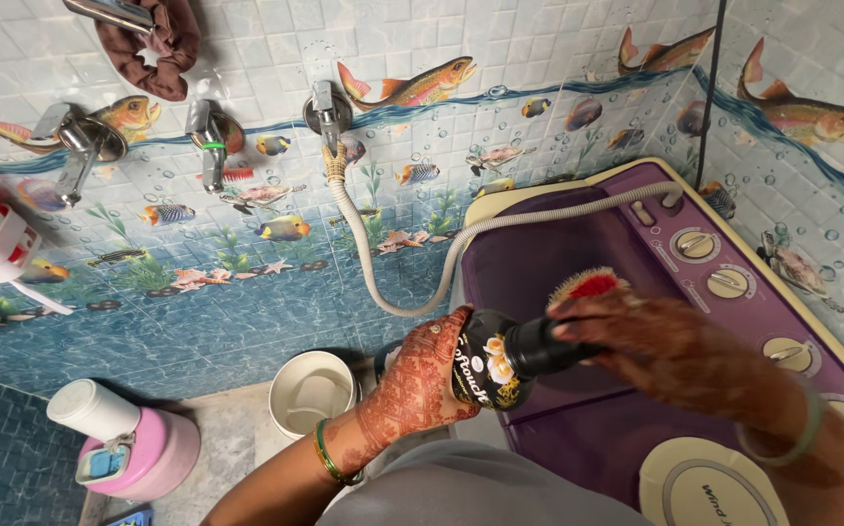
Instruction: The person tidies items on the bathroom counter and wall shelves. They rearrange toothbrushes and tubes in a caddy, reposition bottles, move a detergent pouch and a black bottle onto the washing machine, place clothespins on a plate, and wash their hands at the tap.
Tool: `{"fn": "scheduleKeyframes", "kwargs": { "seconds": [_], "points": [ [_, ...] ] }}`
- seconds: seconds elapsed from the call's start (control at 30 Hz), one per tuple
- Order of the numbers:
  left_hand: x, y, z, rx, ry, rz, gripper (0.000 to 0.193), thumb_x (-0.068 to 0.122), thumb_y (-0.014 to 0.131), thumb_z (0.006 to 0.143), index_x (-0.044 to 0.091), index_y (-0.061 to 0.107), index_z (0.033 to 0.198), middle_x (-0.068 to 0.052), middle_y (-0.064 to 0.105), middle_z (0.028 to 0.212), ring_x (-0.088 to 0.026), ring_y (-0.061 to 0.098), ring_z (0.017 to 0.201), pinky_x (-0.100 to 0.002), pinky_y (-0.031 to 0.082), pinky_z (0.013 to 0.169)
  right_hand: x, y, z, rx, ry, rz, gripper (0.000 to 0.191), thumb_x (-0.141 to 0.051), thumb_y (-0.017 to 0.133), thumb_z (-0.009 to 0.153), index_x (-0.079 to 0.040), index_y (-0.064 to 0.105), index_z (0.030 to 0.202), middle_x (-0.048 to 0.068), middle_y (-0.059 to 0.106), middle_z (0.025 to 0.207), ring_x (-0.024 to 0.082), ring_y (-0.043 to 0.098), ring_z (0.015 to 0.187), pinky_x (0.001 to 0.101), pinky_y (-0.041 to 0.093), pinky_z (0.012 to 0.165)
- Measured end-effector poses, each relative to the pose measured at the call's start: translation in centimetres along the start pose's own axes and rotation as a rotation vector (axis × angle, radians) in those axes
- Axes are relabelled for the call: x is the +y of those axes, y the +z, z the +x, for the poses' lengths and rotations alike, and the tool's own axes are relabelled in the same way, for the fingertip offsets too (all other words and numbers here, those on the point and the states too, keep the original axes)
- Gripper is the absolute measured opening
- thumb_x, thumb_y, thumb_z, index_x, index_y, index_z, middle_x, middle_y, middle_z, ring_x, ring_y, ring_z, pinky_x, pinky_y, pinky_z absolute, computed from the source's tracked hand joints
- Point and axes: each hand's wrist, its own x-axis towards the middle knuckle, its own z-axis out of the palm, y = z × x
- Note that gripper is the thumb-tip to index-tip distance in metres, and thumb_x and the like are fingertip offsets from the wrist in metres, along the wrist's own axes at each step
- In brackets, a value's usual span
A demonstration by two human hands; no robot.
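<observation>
Black plastic, glossy and printed with pale flowers, makes up the bottle [490, 368] that both hands hold over the purple twin-tub washing machine [578, 438]. The left hand [420, 382] wraps the bottle's body from below, its fingers [446, 336] curled and pressed around the base end, while the right hand [656, 341] grips the neck, its fingers [578, 326] closed tight over what seems to be the cap; the cap itself is hidden under them, so I cannot tell whether it is on or already loose. Just beyond the right fingers lies a red-bristled scrub brush [590, 284], and behind it the grey corrugated hose [422, 282] runs from the wall tap [325, 109] to the machine's rim. Below and to the outside of the left fingers, on the floor, stand a white bucket [312, 392] and a pink tub [149, 453], well apart from the bottle. Judging by the opposed grips, the step in hand looks like twisting the cap; the next move calls for a steady left hold while the right turns, keeping the bottle level so nothing spills.
</observation>
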Motion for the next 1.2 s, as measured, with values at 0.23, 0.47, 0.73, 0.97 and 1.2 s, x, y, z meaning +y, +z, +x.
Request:
{"fn": "scheduleKeyframes", "kwargs": {
  "seconds": [0.23,0.47,0.73,0.97,1.2],
  "points": [
    [-1.0,0.9,-0.7,-0.063,-0.054,0.055,0.109,0.022,0.09,0.056,-0.003,0.038,0.148,-0.024,0.059,0.129,-0.044,0.057,0.12,-0.052,0.042,0.105,1.0,2.7,0.4,-0.298,0.627,0.073,0.045,-0.037,0.089,0.076,-0.019,0.075,0.115,-0.001,0.081,0.095,0.017,0.078,0.093,0.0323,0.063,0.087],
    [-2.0,2.1,-0.6,-0.017,-0.005,0.101,0.111,0.022,0.091,0.055,-0.003,0.037,0.149,-0.025,0.056,0.133,-0.045,0.054,0.123,-0.054,0.04,0.106,0.8,1.1,0.8,0.112,-0.196,0.148,0.041,-0.031,0.073,0.092,-0.007,0.056,0.121,0.021,0.067,0.111,0.04,0.065,0.106,0.0503,0.046,0.094],
    [-2.6,2.4,-0.6,-0.068,-0.036,0.15,0.113,0.023,0.091,0.055,-0.002,0.035,0.15,-0.025,0.055,0.135,-0.045,0.053,0.124,-0.056,0.039,0.107,2.1,3.3,-1.5,-0.102,0.151,-0.047,0.057,-0.035,0.075,0.084,-0.009,0.057,0.132,0.018,0.069,0.12,0.037,0.07,0.109,0.0449,0.055,0.091],
    [-3.1,1.9,-0.5,-0.12,-0.053,0.174,0.114,0.024,0.091,0.055,-0.001,0.034,0.151,-0.025,0.053,0.136,-0.045,0.051,0.126,-0.057,0.038,0.108,2.1,5.2,-2.1,-0.316,0.79,0.199,0.061,-0.039,0.079,0.087,-0.018,0.057,0.14,0.01,0.081,0.111,0.025,0.08,0.105,0.0379,0.063,0.09],
    [-3.5,1.4,-0.8,-0.16,-0.091,0.203,0.114,0.024,0.091,0.055,0.0,0.033,0.15,-0.024,0.052,0.137,-0.045,0.051,0.126,-0.058,0.037,0.108,1.3,6.1,-2.1,-0.062,0.123,-0.107,0.046,-0.033,0.069,0.086,-0.012,0.063,0.127,0.02,0.072,0.115,0.036,0.071,0.096,0.0443,0.057,0.079]
  ]
}}
